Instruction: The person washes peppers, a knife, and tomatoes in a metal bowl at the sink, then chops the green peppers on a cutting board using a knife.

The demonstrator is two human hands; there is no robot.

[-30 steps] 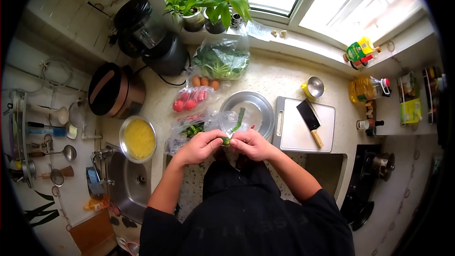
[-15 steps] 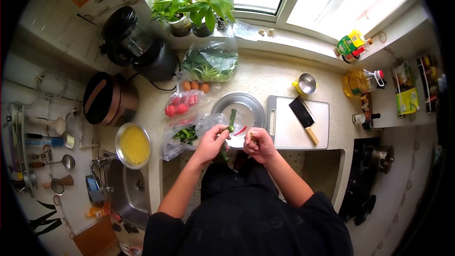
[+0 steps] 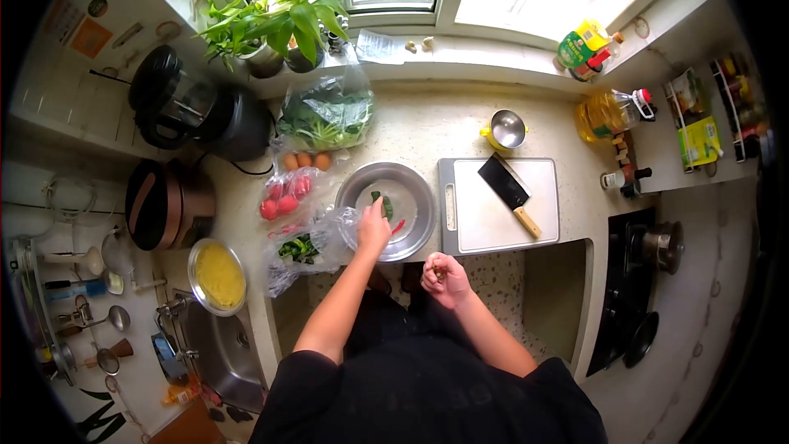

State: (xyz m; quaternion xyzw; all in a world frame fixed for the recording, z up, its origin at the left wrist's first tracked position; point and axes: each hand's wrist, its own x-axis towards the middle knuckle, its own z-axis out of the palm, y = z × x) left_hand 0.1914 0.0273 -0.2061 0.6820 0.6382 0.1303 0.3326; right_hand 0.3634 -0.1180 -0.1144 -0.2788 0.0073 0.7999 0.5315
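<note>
My left hand [image 3: 375, 234] reaches into a round metal bowl [image 3: 423, 234], its fingers closed at a dark green pepper [image 3: 386, 207] low over the bowl's bottom. Part of the pepper is hidden behind the fingers. A thin red chili pepper [image 3: 399, 227] lies in the bowl to the right of my fingertips. My right hand [image 3: 445, 278] hangs in front of the counter edge, right of the bowl, with its fingers curled round a small greenish-brown bit too small to name.
A cleaver [image 3: 509, 193] lies on the white cutting board [image 3: 481, 226]. Left of the bowl are bagged greens [image 3: 325, 119], eggs [image 3: 306, 161], bagged red vegetables [image 3: 283, 197] and a bag of green peppers [image 3: 297, 248]. A yellow-handled metal cup [image 3: 507, 129] stands behind the board.
My left hand has moved forward into the bowl with the green pepper. My right hand has drawn apart from it, still curled. The camera view has shifted.
</note>
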